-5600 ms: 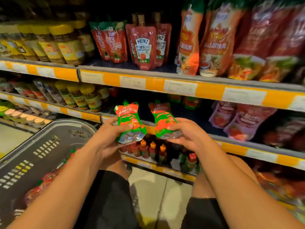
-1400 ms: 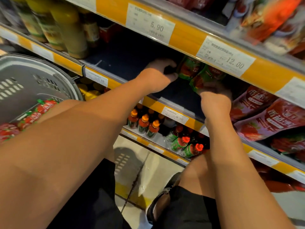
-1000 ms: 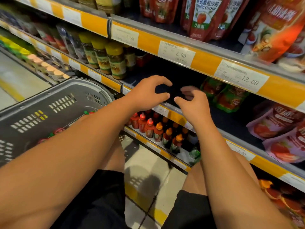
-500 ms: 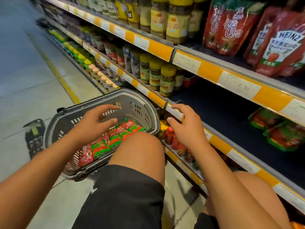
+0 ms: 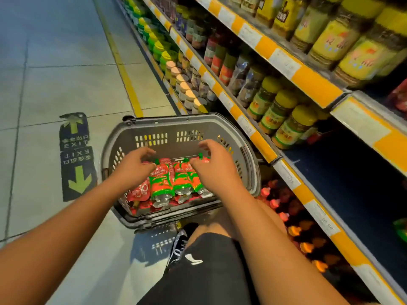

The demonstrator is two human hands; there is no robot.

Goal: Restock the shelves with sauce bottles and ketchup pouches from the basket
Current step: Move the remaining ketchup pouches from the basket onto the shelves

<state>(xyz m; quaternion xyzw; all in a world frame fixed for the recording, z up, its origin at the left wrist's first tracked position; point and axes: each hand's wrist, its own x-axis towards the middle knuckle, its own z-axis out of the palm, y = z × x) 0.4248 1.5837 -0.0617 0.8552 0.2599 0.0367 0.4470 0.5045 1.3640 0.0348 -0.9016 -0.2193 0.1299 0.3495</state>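
A grey plastic basket [image 5: 154,125] stands on the floor beside the shelving. Several red and green ketchup pouches [image 5: 163,181] lie in it with green caps pointing away from me. My left hand [image 5: 132,168] hovers over the left pouches with fingers loosely curled, holding nothing. My right hand [image 5: 214,167] reaches over the right pouches, fingers bent downward just above them, nothing visibly gripped. A dark, mostly bare shelf bay [image 5: 352,179] opens to the right, with a green pouch [image 5: 402,228] at the frame edge.
Yellow-lidded jars [image 5: 284,111] fill the shelf left of the bare bay. Sauce bottles with orange and red caps [image 5: 293,230] stand on the lowest shelf. An exit arrow sticker [image 5: 76,157] marks the tiled floor. My knee and black shoe [image 5: 179,245] are below the basket.
Both hands left the shelf after setting two pouches there and swung left to the basket. Since half a second ago the right hand moved from the shelf edge over the pouches.
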